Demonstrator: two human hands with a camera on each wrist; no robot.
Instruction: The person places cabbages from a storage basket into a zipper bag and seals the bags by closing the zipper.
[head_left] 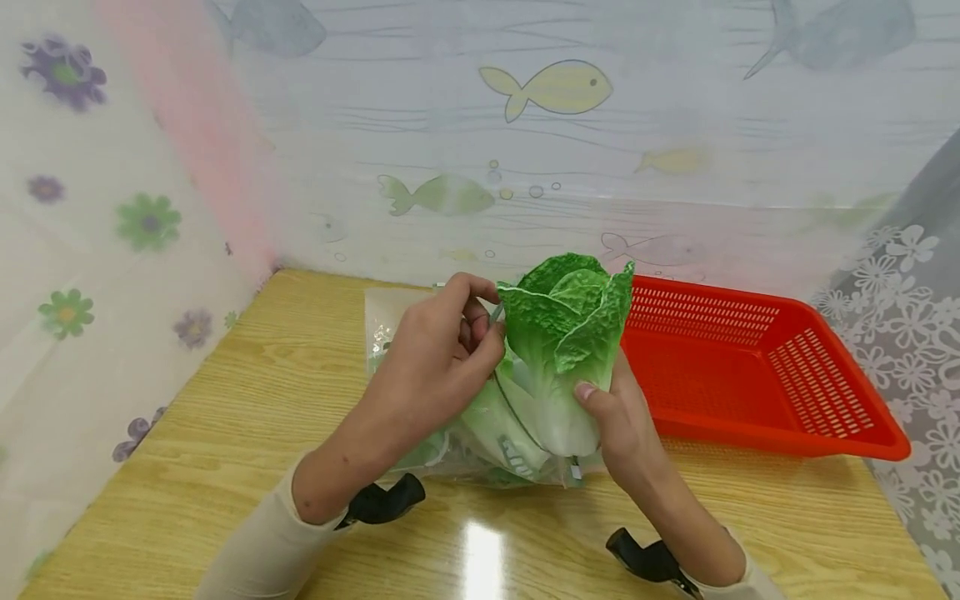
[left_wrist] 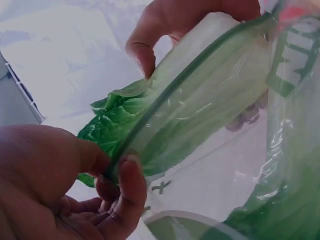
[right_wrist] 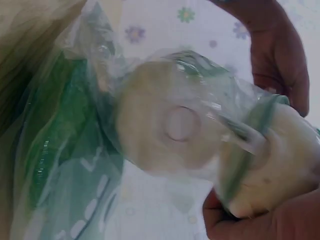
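A green-and-white Chinese cabbage (head_left: 573, 333) stands tilted up in my right hand (head_left: 626, 425), whose thumb lies over its pale stem. My left hand (head_left: 431, 358) pinches the green-edged rim of a clear plastic zip bag (head_left: 380, 312). In the left wrist view, thumb and fingertips of the left hand (left_wrist: 75, 185) hold that green strip (left_wrist: 175, 87) alongside the cabbage (left_wrist: 112, 125). More leafy vegetables (head_left: 487, 421) lie inside the bag. The right wrist view is blurred and shows a round pale base (right_wrist: 165, 120) behind the plastic.
A red plastic basket (head_left: 772, 442) with slotted sides stands on the right of the wood-grain table (head_left: 262, 358). Fish-patterned sheeting (head_left: 450, 125) hangs behind, and flowered sheeting (head_left: 82, 250) borders the left. Lacy grey cloth (head_left: 911, 333) lies at the right edge.
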